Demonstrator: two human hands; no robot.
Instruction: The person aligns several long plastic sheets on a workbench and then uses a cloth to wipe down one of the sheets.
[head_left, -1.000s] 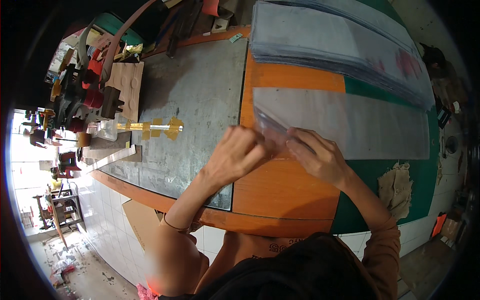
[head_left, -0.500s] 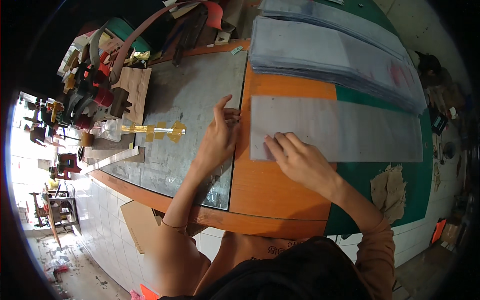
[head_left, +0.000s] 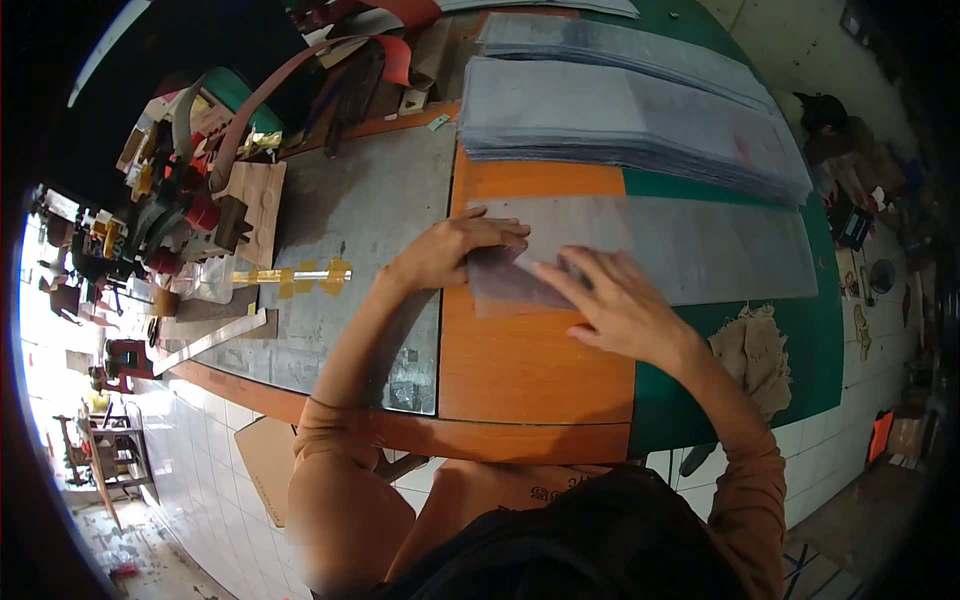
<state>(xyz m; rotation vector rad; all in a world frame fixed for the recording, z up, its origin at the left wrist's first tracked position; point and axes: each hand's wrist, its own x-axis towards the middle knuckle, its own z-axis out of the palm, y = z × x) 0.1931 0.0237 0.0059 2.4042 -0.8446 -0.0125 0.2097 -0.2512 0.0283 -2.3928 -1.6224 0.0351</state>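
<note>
A long, see-through plastic sheet (head_left: 720, 250) lies across the orange and green worktop, and its near left part looks lifted or folded over, with a darker purple-grey patch (head_left: 515, 285) there. My left hand (head_left: 450, 250) is at the sheet's left end, fingers bent over its edge; they seem to pinch it, and the thumb is hidden. Over the near edge of the sheet is my right hand (head_left: 625, 310), fingers apart and slightly blurred, its fingertips close to the turned part. Whether they touch it I cannot tell.
Behind the sheet lie thick stacks of clear plastic sheets (head_left: 620, 110). A crumpled beige cloth (head_left: 755, 360) is near my right forearm. To the left are a grey metal plate (head_left: 370, 210) with taped strip (head_left: 300, 276), and a machine with red knobs (head_left: 200, 210).
My left hand has moved right from the grey plate onto the sheet's left end. That end has been raised or turned. My right hand has shifted slightly right, its fingers spreading.
</note>
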